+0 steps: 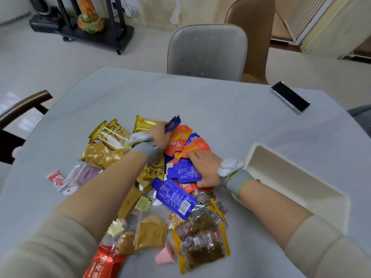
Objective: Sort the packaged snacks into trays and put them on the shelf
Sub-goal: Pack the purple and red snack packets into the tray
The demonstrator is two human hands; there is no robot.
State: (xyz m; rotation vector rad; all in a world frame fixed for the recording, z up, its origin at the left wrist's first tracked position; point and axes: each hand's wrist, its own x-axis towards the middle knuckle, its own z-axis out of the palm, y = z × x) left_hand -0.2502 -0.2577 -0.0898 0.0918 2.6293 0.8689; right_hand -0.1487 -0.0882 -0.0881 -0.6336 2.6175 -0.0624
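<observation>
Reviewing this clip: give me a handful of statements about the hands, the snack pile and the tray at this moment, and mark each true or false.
1. The left hand grips a blue packet above the pile. True.
2. The white tray already holds several snacks. False: its visible inside is bare.
3. The right hand lies on the blue and orange packets with its fingers fairly straight. True.
4. The phone lies in the middle of the snack pile. False: it lies apart, near the table's far right edge.
5. The tray stands to the left of the pile. False: it stands to the right, beside the right forearm.
</observation>
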